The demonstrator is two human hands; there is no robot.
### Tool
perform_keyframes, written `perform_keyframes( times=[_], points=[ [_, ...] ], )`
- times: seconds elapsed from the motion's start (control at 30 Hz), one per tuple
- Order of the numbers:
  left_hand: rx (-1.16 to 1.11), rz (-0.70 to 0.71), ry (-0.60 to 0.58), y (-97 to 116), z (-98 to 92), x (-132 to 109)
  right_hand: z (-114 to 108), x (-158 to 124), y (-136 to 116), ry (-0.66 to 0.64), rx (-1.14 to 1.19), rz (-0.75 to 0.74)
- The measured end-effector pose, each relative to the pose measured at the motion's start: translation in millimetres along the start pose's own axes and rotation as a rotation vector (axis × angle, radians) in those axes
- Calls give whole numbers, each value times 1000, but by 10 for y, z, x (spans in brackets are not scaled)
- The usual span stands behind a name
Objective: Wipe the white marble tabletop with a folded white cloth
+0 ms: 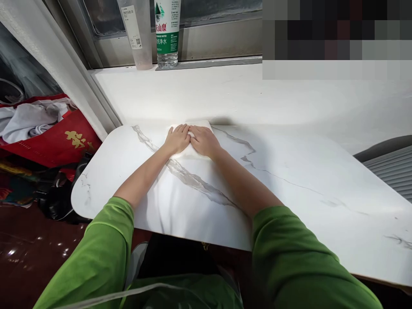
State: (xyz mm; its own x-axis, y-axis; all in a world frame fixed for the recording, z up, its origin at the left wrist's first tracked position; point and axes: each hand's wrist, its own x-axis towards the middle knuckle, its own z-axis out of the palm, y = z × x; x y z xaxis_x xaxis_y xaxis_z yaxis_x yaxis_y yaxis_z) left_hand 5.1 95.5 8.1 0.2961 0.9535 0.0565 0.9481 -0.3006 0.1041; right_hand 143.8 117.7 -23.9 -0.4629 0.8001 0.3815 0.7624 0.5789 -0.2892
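Observation:
Both arms reach forward over a white marble-patterned table (277, 189). My left hand (179, 139) lies flat with its fingers stretched out on a small white sheet (192, 151), which looks like folded cloth or paper; I cannot tell which. Beside it, my right hand (204, 140) rests flat on the same sheet, fingers extended and angled toward the left hand. The fingertips of the two hands meet or nearly meet. Much of the sheet is hidden under the palms. It lies near the table's back edge, close to the wall.
On the window ledge stand a clear plastic cup (143, 56) with a label and a green-labelled water bottle (167, 38). A red bag (58, 141) holding white fabric is at the left, near a black bag (54, 201). A grey ribbed object (392, 167) is at the right.

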Motion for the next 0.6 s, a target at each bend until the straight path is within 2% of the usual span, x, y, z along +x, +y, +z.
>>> perform_keyframes(
  times=[0.13,0.27,0.4,0.5,0.6],
  points=[
    [27,0,11,87,19,-75,-48,-111,-28,7,-15,-12],
    [25,37,20,253,51,-259,-166,-394,-74,1,-54,-19],
    [-7,91,26,526,79,-608,-326,-851,-153,5,-84,-38],
    [-30,92,64,797,97,-928,-469,-1238,-206,14,-66,-76],
    [-57,93,48,1064,119,-1201,-623,-1602,-250,27,-51,-118]
  ],
)
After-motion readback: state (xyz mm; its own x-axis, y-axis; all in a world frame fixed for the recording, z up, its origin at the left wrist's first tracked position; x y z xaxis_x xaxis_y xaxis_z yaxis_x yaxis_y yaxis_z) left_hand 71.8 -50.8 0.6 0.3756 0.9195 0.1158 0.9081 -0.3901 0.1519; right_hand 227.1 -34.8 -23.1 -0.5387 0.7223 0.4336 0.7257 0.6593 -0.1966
